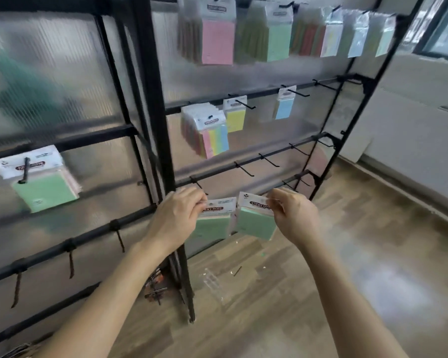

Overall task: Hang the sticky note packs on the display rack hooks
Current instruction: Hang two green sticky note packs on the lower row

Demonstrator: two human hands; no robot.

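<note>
Labels read "STICKY NOTE" on both green packs: your left grip (176, 218) pinches the left pack (214, 226), your right grip (295, 215) pinches the right pack (256, 223), side by side just below a rack (153, 99) hook (197, 184).

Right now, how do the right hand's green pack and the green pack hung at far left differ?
The held pack is pinched by the right hand, not hung; the hung pack sits on a hook, untouched. Held pack central, hung pack far left. Both green, white headers.
</note>
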